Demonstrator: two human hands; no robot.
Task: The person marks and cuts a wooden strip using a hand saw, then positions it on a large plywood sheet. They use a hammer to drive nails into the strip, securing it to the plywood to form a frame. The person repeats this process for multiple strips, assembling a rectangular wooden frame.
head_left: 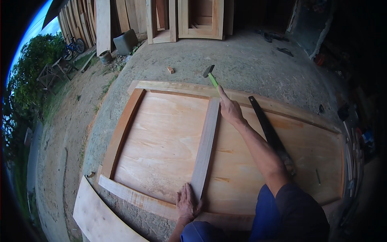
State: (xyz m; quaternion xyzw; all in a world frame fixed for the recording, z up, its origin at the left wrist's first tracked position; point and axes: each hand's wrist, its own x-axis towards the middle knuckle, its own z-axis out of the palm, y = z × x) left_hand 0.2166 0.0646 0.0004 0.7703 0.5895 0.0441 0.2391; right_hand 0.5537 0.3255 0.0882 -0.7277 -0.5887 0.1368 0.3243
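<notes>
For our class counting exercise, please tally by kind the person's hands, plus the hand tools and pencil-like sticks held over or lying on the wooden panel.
Hands: 2 (left hand, right hand)
Hammers: 1 (green-handled hammer)
Saws: 1 (dark saw)
Pencil-like sticks: 1 (thin green stick)
Total: 5

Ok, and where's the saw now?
In the head view, the black saw lies right of centre on the wooden panel, just right of the person's right forearm, its narrow tip over the far rail.
</notes>
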